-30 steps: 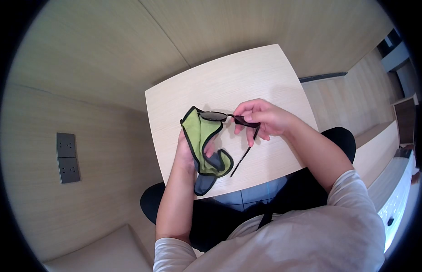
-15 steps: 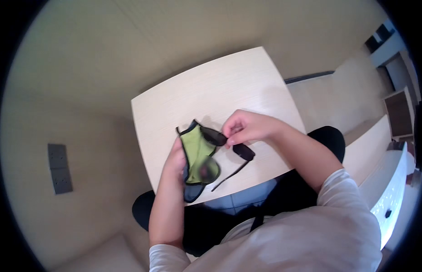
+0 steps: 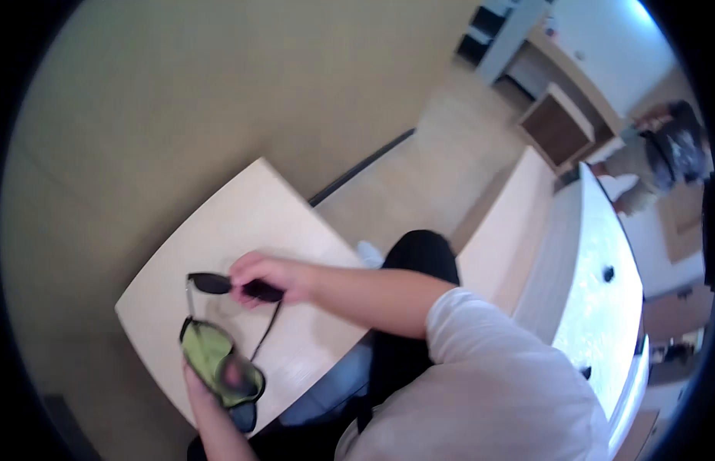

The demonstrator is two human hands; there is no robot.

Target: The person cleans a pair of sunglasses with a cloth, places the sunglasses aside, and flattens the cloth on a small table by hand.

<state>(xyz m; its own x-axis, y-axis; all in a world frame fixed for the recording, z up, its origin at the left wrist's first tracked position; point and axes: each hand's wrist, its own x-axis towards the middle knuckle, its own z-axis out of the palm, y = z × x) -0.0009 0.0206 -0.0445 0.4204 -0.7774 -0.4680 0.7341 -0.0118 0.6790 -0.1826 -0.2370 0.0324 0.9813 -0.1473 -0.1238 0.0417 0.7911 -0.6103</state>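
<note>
My right hand [image 3: 259, 280] is closed on dark sunglasses [image 3: 211, 283], gripping the front near the bridge. Their temples are unfolded and hang downward, one of them along the table's right side. In my left hand [image 3: 198, 384], lower left, is a green fabric piece with black edging [image 3: 208, 352]. A round, blurred dark patch shows on its lower part, and some grey-blue shows beneath. The far temple reaches down to the fabric's upper edge; whether they touch I cannot tell. Most fingers of my left hand are hidden behind the fabric.
Both hands are over a pale wooden table [image 3: 254, 211] beside a beige wall [image 3: 219, 92]. To the right stands a long bench or cabinet [image 3: 595, 284] with a shiny top. Another person [image 3: 653, 157] is at the far right, near a desk [image 3: 576, 73].
The view has swung right, bringing the other person into sight. My right hand has drawn the sunglasses away from the green fabric piece, which my left hand still holds.
</note>
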